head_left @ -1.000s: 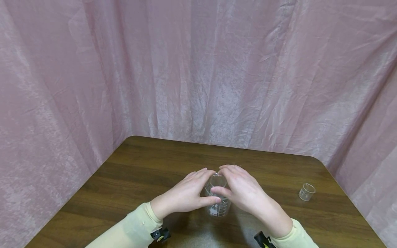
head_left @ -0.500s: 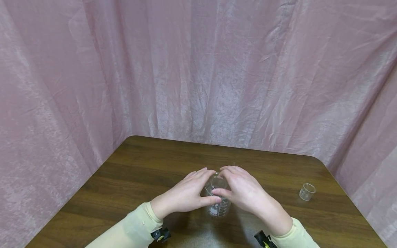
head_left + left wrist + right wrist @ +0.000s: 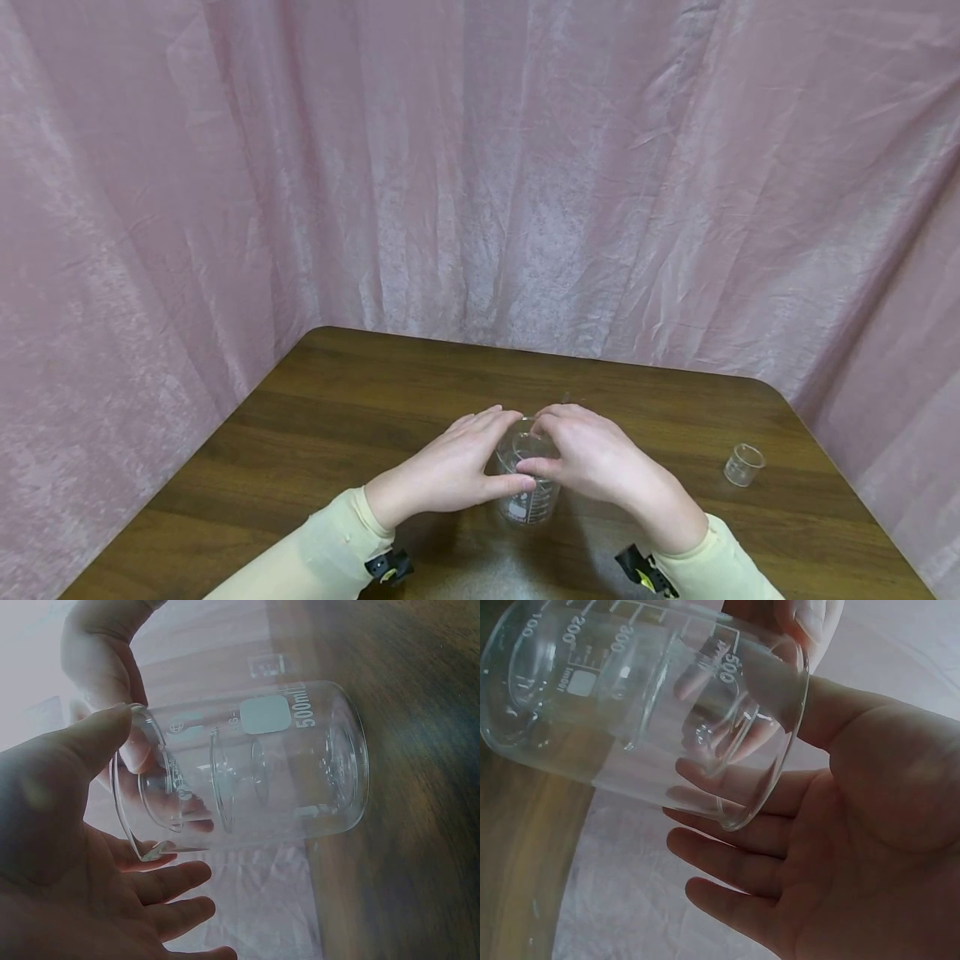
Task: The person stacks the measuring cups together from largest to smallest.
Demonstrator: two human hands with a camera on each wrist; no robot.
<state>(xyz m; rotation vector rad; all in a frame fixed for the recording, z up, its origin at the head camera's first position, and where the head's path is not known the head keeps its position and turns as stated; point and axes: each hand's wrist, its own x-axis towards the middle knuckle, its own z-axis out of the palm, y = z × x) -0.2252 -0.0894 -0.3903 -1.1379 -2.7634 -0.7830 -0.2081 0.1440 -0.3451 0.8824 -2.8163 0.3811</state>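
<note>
A clear glass beaker (image 3: 525,508) marked 500 ml stands upright on the table between both hands. My left hand (image 3: 450,479) holds it near the rim, thumb on the near side and fingers around the far side. From the right, my right hand (image 3: 592,462) reaches into its mouth. Thumb and forefinger there pinch a smaller glass beaker (image 3: 159,801), which sits within the upper part of the big one. Deeper inside, the rim of another nested beaker (image 3: 217,780) shows through the glass. The remaining fingers of the right hand extend outside the big beaker.
A tiny glass beaker (image 3: 743,465) stands apart on the right of the brown wooden table (image 3: 360,400). Behind the right hand, a faint clear edge (image 3: 567,397) peeks out. Pink curtains (image 3: 480,208) hang around the table's far edge and sides.
The right hand has sunk slightly and shifted a little right, and the smaller beaker has gone lower inside the large one. The left hand stays in place.
</note>
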